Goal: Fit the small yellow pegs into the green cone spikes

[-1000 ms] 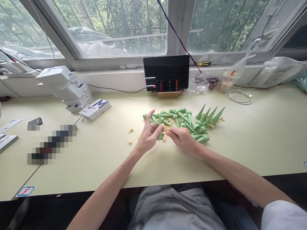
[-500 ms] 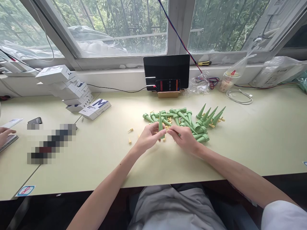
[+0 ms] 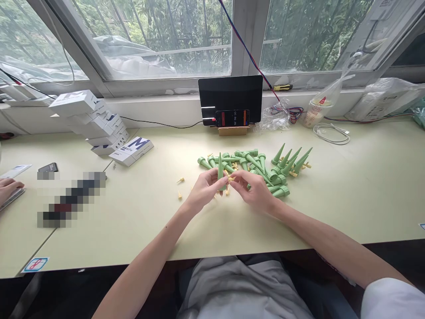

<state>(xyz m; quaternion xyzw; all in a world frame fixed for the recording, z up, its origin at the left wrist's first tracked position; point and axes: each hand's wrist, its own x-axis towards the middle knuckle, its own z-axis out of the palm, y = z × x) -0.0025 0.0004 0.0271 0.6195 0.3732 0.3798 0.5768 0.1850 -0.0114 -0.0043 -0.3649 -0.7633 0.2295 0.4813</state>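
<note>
My left hand (image 3: 207, 188) is closed around a green plastic plant watering spike (image 3: 220, 168), held upright with its narrow tip up. Close beside it on the right, my right hand (image 3: 253, 188) pinches a small yellow plug (image 3: 230, 177), mostly hidden by the fingertips, near the spike's side. Behind the hands lies a pile of green spikes (image 3: 255, 166) with loose yellow plugs among them. To their right, several spikes with yellow plugs (image 3: 294, 161) lie grouped, tips pointing away. A few yellow plugs (image 3: 180, 195) rest on the table left of my left hand.
A phone (image 3: 232, 118) showing a timer leans against a black screen (image 3: 230, 93) at the back. White boxes (image 3: 96, 122) are stacked back left. A bagged cup (image 3: 317, 110) and white cable (image 3: 332, 135) sit back right. Another person's hand (image 3: 9, 189) is at the far left.
My left fingers have curled in around the spike, which has shifted slightly left. The right fingertips stay close beside it. Another person's hand has come in at the left edge.
</note>
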